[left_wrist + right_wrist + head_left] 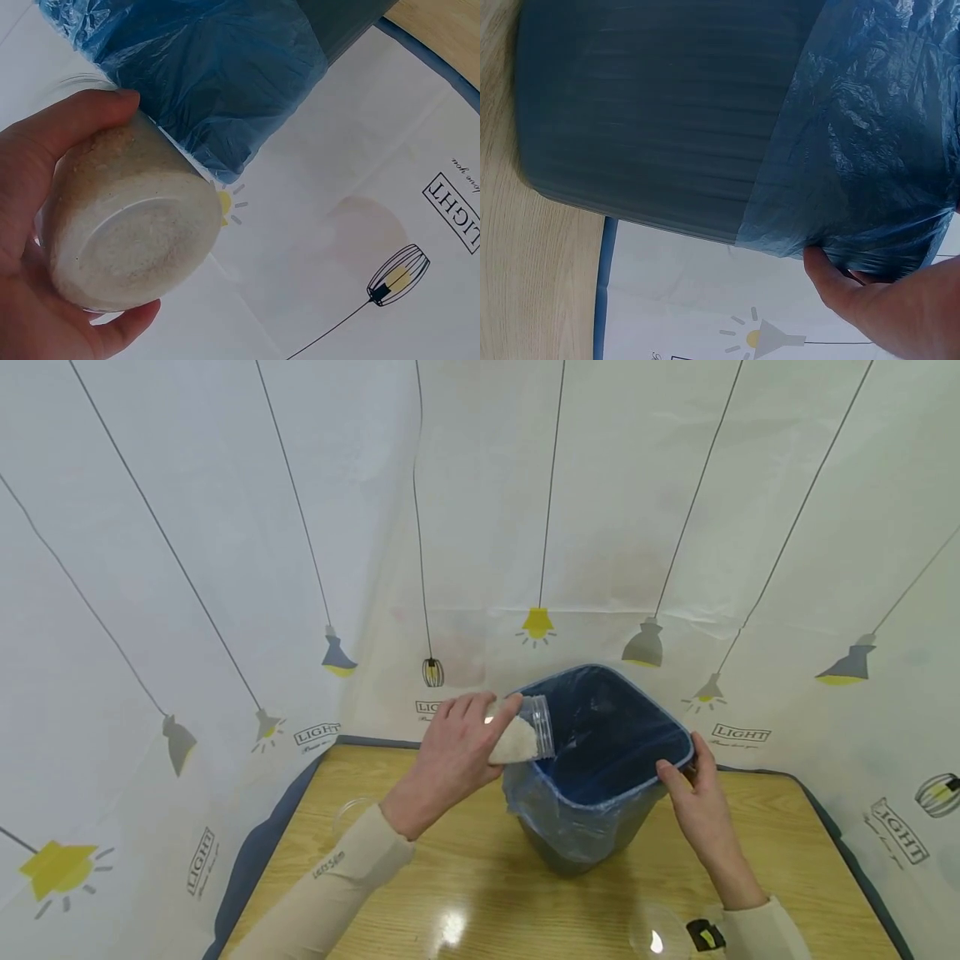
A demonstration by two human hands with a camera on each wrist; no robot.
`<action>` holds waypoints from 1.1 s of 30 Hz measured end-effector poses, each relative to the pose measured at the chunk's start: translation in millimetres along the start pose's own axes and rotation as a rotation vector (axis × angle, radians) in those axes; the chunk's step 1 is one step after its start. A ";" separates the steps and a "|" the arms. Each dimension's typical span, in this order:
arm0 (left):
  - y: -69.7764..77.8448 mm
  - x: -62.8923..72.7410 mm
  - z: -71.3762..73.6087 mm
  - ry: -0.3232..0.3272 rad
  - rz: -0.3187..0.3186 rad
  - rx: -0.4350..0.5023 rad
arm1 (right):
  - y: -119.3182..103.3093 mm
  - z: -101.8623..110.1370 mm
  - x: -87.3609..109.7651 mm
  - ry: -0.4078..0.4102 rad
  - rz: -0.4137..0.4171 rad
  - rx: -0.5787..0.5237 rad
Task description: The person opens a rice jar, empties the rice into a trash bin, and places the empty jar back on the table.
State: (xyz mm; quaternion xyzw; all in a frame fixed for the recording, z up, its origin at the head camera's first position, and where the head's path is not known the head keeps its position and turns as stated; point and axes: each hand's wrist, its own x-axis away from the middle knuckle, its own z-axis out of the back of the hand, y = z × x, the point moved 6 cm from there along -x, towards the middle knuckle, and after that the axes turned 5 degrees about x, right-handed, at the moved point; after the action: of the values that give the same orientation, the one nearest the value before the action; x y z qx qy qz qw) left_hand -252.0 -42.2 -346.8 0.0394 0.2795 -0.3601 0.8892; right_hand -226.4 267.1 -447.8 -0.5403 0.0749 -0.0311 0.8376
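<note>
My left hand (457, 747) grips a clear jar (517, 741) with white, grainy contents. The jar lies tilted on its side, its threaded, lidless mouth over the left rim of a trash bin (573, 860). In the left wrist view the jar's base (142, 240) faces the camera, with thumb and fingers curled round its sides. A thin blue bag (592, 827) lines the bin and folds over its rim. My right hand (705, 814) holds the rim's right corner, thumb on top. In the right wrist view its fingers press the bag (862, 135) against the bin.
The bin stands on a wooden table (450, 877). A clear round lid (660, 933) lies near the front, beside a small black and yellow object (705, 935) by the right sleeve. Another clear round piece (352, 814) lies behind the left forearm. A lamp-printed sheet (480, 527) surrounds the table.
</note>
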 end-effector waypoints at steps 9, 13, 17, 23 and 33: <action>3.2 -3.6 3.5 -0.017 -0.030 -0.053 | 1.3 0.6 0.9 0.002 -0.004 0.003; 4.5 -4.7 3.8 -0.021 -0.038 -0.059 | 1.3 0.6 0.9 0.003 -0.002 -0.003; 5.3 -6.3 3.5 -0.020 -0.047 -0.081 | 0.2 0.0 1.3 0.003 -0.001 -0.001; 6.4 -7.4 4.3 -0.009 -0.063 -0.106 | -0.3 -0.3 1.9 0.013 0.001 0.002; 8.0 -7.7 3.9 -0.027 -0.071 -0.108 | 3.6 -0.6 1.0 0.013 0.004 0.006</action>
State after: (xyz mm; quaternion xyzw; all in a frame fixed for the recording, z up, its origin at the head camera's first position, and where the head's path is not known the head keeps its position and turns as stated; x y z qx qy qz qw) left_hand -249.4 -32.7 -340.6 -0.0232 0.2878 -0.3761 0.8804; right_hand -225.6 267.9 -451.4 -0.5373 0.0812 -0.0331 0.8388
